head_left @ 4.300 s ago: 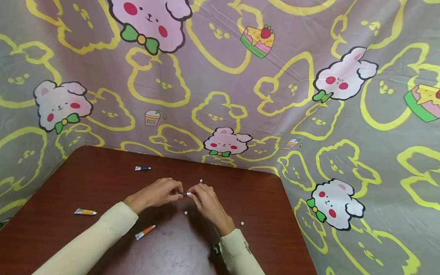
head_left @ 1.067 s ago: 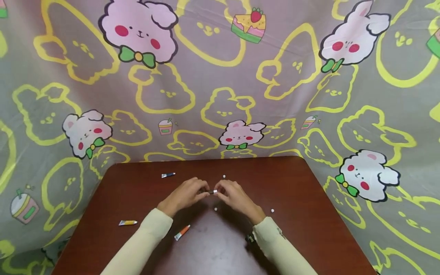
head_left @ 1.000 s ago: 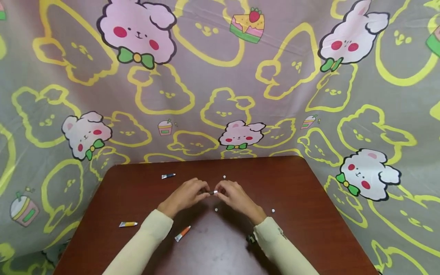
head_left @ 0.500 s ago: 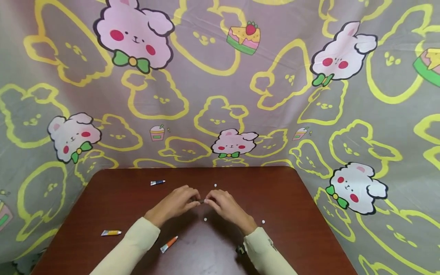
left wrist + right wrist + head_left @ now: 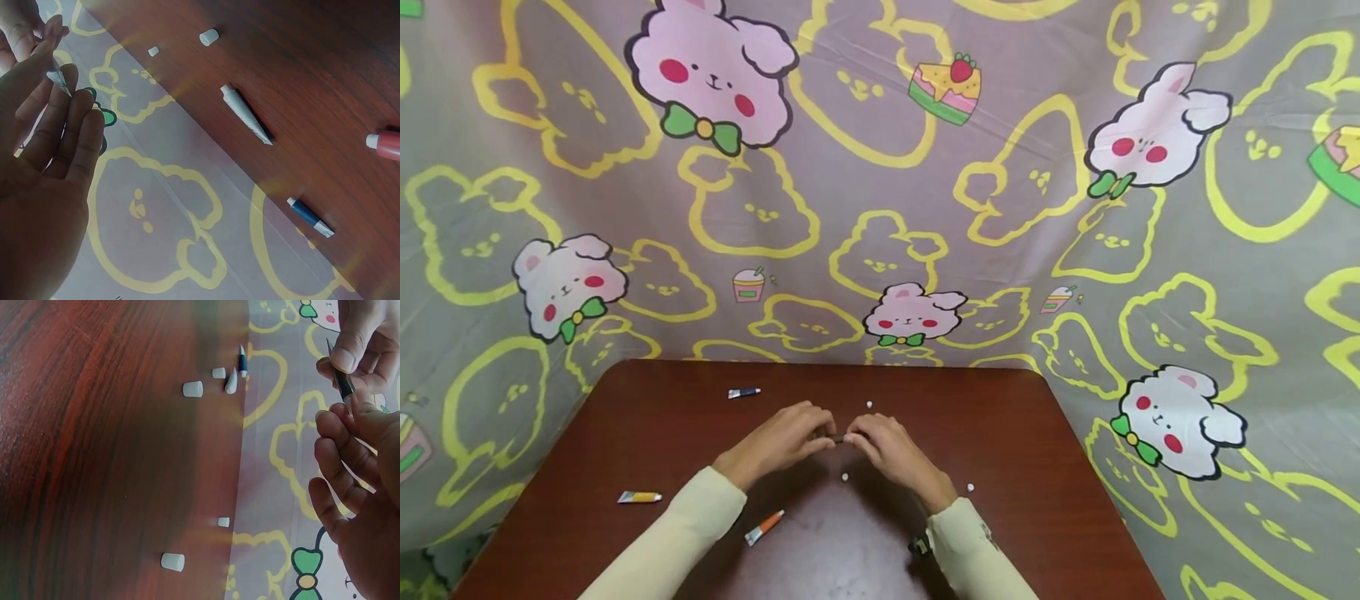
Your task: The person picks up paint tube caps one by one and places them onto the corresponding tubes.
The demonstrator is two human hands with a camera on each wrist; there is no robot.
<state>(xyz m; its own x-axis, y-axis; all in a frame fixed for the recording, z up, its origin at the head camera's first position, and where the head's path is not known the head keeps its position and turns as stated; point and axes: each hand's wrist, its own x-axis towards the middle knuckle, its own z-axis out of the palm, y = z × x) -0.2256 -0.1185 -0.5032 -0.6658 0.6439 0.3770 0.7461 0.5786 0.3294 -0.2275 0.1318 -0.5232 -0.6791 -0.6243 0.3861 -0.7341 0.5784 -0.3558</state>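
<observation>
A small dark paint tube (image 5: 343,381) is held between the two hands above the table. My left hand (image 5: 784,437) pinches its flat tail end, which shows as a silvery tip of the tube (image 5: 60,82) in the left wrist view. My right hand (image 5: 891,450) pinches the other end with thumb and fingertips, mostly covering its white cap end. Three small white caps lie around the hands: one cap (image 5: 869,404) behind, one cap (image 5: 845,477) in front, one cap (image 5: 971,487) right of the right wrist.
A blue paint tube (image 5: 744,392) lies at the back left of the brown table (image 5: 1022,533). A yellow tube (image 5: 640,497) and an orange tube (image 5: 765,527) lie near the left forearm. One white tube (image 5: 247,115) appears in the left wrist view. A patterned cloth (image 5: 880,183) hangs behind.
The white cap end, plain between the hands about a second ago, is now mostly covered by my right fingertips. Both hands keep their grip; the head view has shifted. Loose tubes and caps lie unchanged.
</observation>
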